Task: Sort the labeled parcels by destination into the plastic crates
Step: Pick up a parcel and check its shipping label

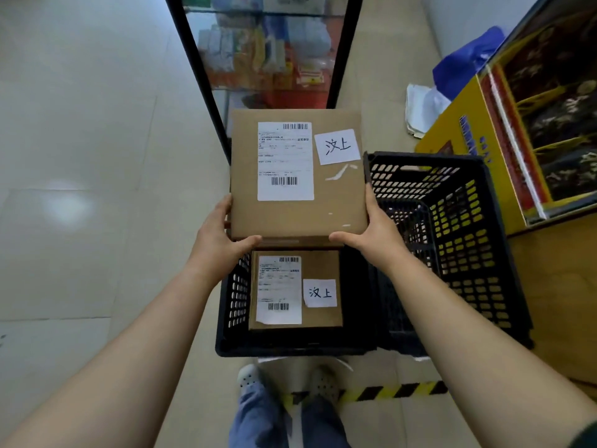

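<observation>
- View from head cam, looking down at 2 bare arms reaching fwd over a tiled floor (80, 156).
- Big parcel (323, 202): flat brown cardboard box, held level in the air w/ both hands. It sits above the far end of the front crate (290, 349) and hides that end.
- Left hand (219, 240) grips the parcel's near-left corner. Thumb lies on top along the near edge, and the fingers (223, 205) wrap the left side.
- Right hand (374, 234) grips the near-right corner the same way: thumb on top, fingers (371, 202) curled round the right side.
- On top of the big parcel: a printed shipping label (285, 161) w/ barcodes, and beside it a white handwritten slip (337, 146) reading 汶上.
- Front crate: black plastic w/ slotted walls, on the floor just ahead of the person's white shoes (248, 376).
- Small parcel (319, 266) lies flat inside the front crate, label side up, w/ its own slip (319, 293) also reading 汶上.
- Side crate (468, 253): same black type, touching the front crate's right side.
- Nearby: glass cabinet (265, 53) ahead, yellow box (458, 124) and blue bag (465, 63) at right, black-yellow tape (387, 391) on the floor.
</observation>
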